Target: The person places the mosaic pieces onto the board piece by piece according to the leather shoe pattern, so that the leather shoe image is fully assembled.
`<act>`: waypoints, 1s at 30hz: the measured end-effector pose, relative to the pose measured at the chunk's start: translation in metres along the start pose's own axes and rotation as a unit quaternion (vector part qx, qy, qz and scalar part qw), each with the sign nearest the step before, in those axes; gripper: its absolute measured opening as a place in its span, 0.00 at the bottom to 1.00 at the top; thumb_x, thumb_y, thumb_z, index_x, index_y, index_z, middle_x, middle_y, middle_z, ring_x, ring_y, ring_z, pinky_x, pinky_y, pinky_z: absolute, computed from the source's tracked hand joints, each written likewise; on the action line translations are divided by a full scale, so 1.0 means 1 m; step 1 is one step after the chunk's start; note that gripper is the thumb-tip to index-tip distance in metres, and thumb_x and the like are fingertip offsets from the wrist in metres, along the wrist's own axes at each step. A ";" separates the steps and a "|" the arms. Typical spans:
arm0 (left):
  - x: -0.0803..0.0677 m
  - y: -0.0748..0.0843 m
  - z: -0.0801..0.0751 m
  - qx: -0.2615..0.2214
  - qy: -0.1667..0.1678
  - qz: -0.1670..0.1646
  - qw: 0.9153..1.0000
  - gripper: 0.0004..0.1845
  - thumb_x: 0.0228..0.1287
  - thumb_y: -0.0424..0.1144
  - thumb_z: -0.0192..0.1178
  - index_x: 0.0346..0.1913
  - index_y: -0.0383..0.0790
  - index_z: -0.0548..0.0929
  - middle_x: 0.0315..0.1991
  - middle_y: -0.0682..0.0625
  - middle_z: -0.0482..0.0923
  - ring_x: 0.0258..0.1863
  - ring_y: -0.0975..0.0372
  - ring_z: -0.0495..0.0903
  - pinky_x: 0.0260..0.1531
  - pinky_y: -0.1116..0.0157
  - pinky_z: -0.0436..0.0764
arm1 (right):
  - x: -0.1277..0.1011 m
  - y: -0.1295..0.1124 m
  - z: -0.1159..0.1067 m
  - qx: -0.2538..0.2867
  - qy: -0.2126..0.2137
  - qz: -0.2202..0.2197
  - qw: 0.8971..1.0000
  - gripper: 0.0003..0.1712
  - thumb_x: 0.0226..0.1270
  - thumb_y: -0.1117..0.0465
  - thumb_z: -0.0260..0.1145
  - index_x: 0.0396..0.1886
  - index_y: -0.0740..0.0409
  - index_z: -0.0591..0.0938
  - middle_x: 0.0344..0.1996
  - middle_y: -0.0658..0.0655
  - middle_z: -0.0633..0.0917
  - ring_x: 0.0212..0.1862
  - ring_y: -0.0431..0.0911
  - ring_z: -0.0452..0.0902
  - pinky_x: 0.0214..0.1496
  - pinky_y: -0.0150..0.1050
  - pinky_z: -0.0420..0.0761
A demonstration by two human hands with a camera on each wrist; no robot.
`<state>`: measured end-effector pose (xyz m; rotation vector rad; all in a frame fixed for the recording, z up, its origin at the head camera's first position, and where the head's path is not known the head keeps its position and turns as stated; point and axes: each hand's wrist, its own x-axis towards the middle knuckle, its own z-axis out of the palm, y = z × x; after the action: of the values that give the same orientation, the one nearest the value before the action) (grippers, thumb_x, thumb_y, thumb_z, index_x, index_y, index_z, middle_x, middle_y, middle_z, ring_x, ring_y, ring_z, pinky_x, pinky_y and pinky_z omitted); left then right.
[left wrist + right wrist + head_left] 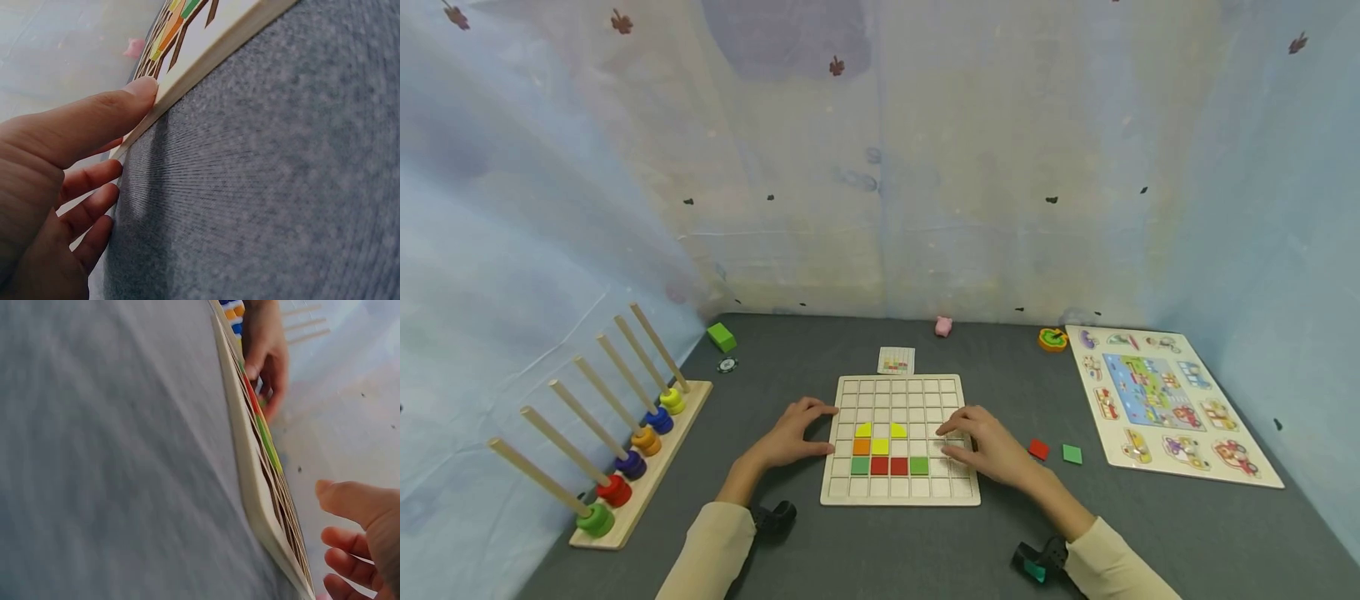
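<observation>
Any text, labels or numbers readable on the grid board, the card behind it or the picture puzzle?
None readable.
Grid board: coloured tiles only, no text.
Pattern card: coloured squares, any print too small.
Picture puzzle: vehicle pictures, lettering too small to tell.

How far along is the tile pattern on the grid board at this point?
Done: eight coloured tiles sit on the grid board, namely two yellow curved ones, orange, yellow, then green, red, red, green. In hand: the left hand steadies the board's left edge; the right hand rests over the right cells, and whether it holds a tile cannot be seen. Left: a loose red tile and green tile lie on the mat.
</observation>
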<state>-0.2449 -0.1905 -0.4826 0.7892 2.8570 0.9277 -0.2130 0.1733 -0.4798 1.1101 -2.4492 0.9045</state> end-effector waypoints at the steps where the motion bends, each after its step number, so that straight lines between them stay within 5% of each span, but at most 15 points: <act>1: 0.000 0.000 0.000 -0.001 -0.003 -0.004 1.000 0.33 0.52 0.49 0.69 0.61 0.41 0.74 0.54 0.46 0.67 0.52 0.52 0.64 0.51 0.46 0.65 | -0.002 0.002 -0.003 -0.007 0.002 0.008 1.000 0.13 0.55 0.59 0.71 0.42 0.55 0.84 0.39 0.52 0.79 0.44 0.43 0.71 0.44 0.42 0.73; 7: 0.002 -0.002 0.000 -0.004 -0.023 -0.032 0.999 0.33 0.52 0.49 0.69 0.62 0.46 0.73 0.57 0.48 0.66 0.55 0.54 0.63 0.54 0.47 0.64 | -0.011 0.016 -0.018 -0.045 0.003 0.069 0.997 0.14 0.53 0.60 0.73 0.41 0.55 0.84 0.39 0.53 0.78 0.42 0.45 0.73 0.43 0.43 0.73; 19: 0.003 -0.002 -0.001 -0.004 -0.025 -0.030 0.999 0.33 0.52 0.49 0.69 0.62 0.46 0.73 0.57 0.48 0.66 0.55 0.54 0.63 0.54 0.48 0.64 | -0.027 0.029 -0.026 -0.077 -0.015 0.173 0.982 0.20 0.52 0.55 0.73 0.45 0.56 0.82 0.35 0.54 0.76 0.35 0.45 0.71 0.37 0.42 0.72; 30: 0.002 -0.002 0.000 -0.006 -0.027 -0.044 0.999 0.33 0.52 0.50 0.69 0.62 0.48 0.73 0.57 0.49 0.66 0.55 0.55 0.63 0.54 0.48 0.64 | -0.030 0.028 -0.029 -0.097 -0.040 0.216 0.971 0.23 0.53 0.51 0.72 0.47 0.55 0.80 0.27 0.48 0.73 0.27 0.38 0.64 0.29 0.36 0.65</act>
<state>-0.2475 -0.1909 -0.4840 0.6698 2.8116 0.8993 -0.2141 0.2231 -0.4851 0.5654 -2.8329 0.7163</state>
